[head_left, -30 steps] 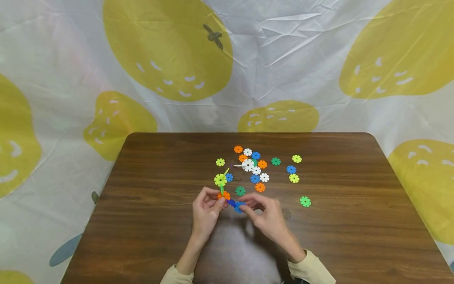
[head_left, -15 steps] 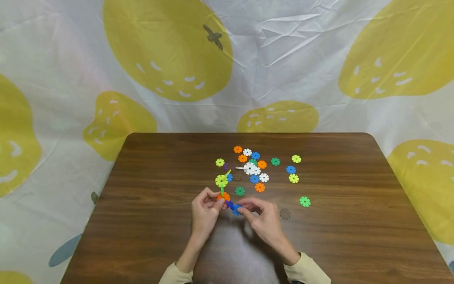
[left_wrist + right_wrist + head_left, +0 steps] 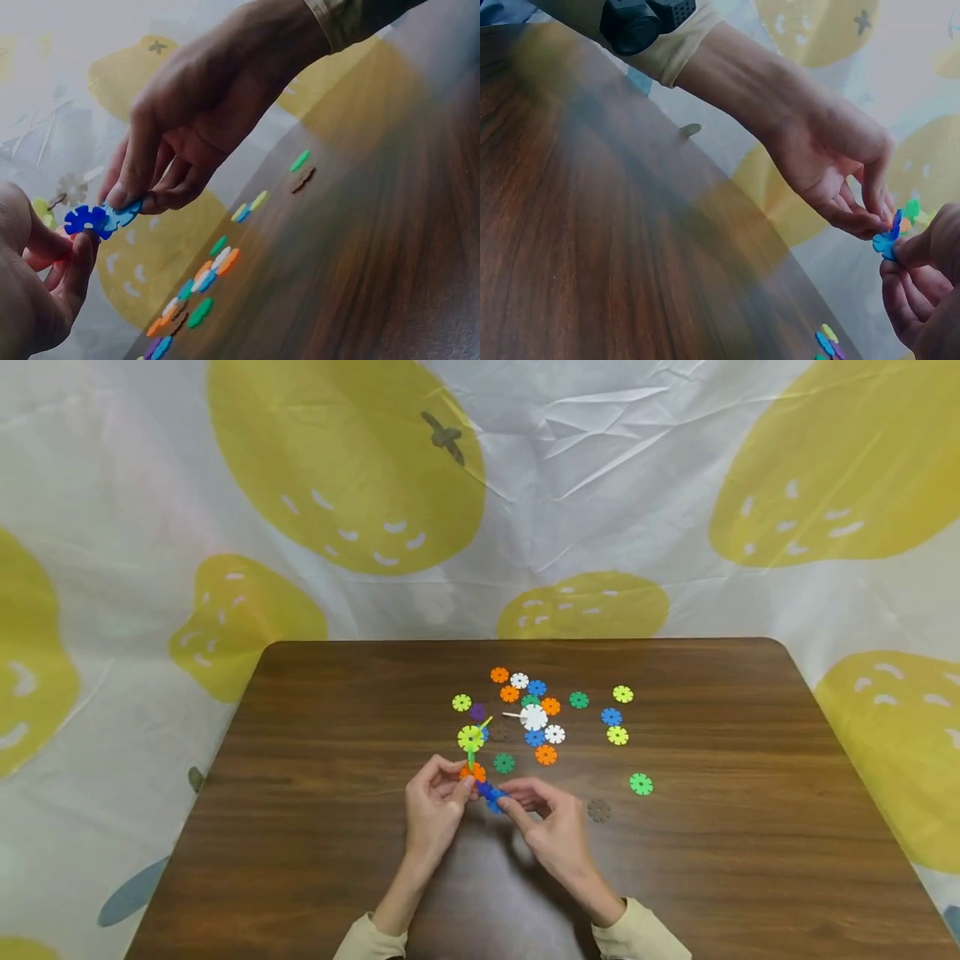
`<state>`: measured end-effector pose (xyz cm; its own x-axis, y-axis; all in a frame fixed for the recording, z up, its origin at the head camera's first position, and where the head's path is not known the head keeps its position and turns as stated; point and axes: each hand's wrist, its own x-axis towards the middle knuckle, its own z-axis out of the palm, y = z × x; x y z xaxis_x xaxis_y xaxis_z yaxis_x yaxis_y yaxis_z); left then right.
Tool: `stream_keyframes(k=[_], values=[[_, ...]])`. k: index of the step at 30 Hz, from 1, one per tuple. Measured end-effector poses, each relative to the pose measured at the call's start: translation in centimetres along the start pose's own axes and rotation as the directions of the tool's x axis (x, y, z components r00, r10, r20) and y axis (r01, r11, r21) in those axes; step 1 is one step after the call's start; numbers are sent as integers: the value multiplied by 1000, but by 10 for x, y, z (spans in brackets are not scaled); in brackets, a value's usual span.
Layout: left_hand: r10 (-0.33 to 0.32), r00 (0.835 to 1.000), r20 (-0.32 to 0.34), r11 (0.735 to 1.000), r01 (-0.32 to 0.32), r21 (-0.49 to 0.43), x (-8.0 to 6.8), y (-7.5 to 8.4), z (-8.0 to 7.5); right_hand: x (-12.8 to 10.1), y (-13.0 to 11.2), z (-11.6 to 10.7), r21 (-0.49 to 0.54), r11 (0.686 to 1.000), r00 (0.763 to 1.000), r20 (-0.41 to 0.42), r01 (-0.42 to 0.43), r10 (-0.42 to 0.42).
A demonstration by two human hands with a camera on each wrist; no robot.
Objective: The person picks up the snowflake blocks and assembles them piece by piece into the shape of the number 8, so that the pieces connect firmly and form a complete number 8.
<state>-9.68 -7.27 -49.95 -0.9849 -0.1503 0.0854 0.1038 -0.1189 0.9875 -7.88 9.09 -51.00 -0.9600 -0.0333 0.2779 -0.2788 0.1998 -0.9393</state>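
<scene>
Above the table, both hands hold a chain of slotted plastic snowflake discs. My left hand pinches it at the orange disc, which partly hides behind the thumb. My right hand grips the light blue disc between thumb and fingers. Between them sits a dark blue disc, slotted against the light blue one at an angle. Past the orange disc the chain runs on through a green disc, seen nearly edge-on, and a yellow-green disc. A white disc stands raised farther along.
Loose discs lie scattered on the brown wooden table beyond the hands. A green disc and a brown disc lie to the right, a dark green disc just ahead. A fruit-patterned cloth hangs behind the table.
My right hand has shifted slightly left, bringing the light blue disc closer to the dark blue one and turning it. The chain's raised white disc has swung a little right and nearer.
</scene>
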Motion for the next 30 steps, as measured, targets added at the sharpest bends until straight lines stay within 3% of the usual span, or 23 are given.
stream_keyframes(k=[4, 9, 15, 23, 30], values=[[1, 1000, 20, 1000, 0, -12, -1, 0, -2, 1, -2, 1, 15, 1000, 1000, 1, -26, 26], [-67, 994, 81, 996, 71, -49, -10, -4, 1, 3, -3, 2, 28, 997, 998, -1, -66, 66], [-120, 979, 166, 993, 117, 31, -15, -14, 5, 5, -1, 2, 31, 997, 997, -18, -71, 71], [-103, 983, 150, 995, 98, 34, -13, -13, 3, 8, 5, 0, 63, 997, 998, 47, -40, 37], [-98, 986, 138, 995, 93, 42, -12, -12, 2, 14, 8, -7, -7, 999, 992, 117, -36, 37]])
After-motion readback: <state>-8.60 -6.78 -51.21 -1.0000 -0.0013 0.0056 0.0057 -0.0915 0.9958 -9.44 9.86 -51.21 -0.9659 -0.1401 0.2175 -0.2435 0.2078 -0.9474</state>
